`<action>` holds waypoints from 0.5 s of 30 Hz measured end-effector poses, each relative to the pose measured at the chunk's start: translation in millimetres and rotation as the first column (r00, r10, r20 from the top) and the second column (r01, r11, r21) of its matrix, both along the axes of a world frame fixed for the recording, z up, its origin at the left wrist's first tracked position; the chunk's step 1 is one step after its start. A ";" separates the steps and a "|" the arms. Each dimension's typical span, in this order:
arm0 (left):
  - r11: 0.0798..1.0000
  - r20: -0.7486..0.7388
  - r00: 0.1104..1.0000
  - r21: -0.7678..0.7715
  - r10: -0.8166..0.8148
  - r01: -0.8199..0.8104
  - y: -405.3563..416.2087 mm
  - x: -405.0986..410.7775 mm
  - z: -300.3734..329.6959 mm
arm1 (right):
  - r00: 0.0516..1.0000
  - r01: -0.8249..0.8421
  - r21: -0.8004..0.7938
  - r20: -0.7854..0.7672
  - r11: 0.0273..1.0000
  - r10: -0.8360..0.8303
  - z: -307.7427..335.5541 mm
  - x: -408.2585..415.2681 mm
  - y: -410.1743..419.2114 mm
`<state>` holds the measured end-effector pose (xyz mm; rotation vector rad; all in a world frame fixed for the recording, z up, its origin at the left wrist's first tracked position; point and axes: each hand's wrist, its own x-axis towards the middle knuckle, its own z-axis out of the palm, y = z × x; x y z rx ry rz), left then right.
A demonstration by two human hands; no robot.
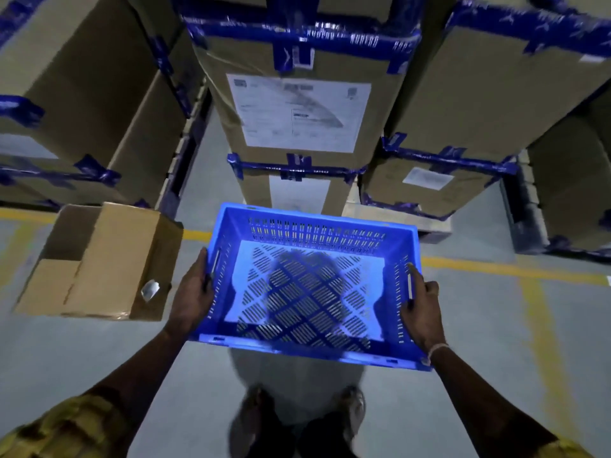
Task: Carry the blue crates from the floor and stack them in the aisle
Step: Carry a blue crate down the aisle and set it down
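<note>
Between the person's two outstretched arms, one blue crate [307, 285] hangs level above the grey floor [479, 342], held in front of the body and empty; both hands grip it by its short ends, one on each side. On the crate's left end the left hand [193, 294] lies with its palm against the outer wall, its fingers curled in at the handle slot; on the right end the right hand [423, 309] is clamped the same way, thumb over the rim, fingers wrapped round the outside, a pale band at the wrist. Both forearms reach forward from yellow patterned sleeves [66, 428] at the bottom corners; the person's two feet [297, 421] show blurred on the floor below the crate.

Just left of the crate, near the left hand, one brown cardboard box [99, 262] sits low with its top flaps partly open. Straight ahead stands a stack of tall cartons [297, 104] bound with blue tape, the front one bearing a white paper label [299, 112]; more taped cartons rise at left [82, 94] and right [496, 87], leaving narrow gaps between the stacks. Yellow lines [496, 267] cross the floor beneath the crate and turn toward the camera at right.
</note>
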<state>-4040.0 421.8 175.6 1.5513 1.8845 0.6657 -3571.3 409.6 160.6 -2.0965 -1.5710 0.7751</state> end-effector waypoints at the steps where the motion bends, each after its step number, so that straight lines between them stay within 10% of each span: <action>1: 1.000 0.005 1.000 0.014 -0.021 0.021 5.9 1.1 -16.5 | 1.000 -0.003 -0.003 -0.006 1.000 0.003 -19.8 -1.4 4.8; 15: 0.994 -0.080 0.991 0.000 0.105 -0.106 87.3 9.5 -334.0 | 0.996 -0.072 0.094 0.065 0.993 0.066 -321.3 4.5 101.9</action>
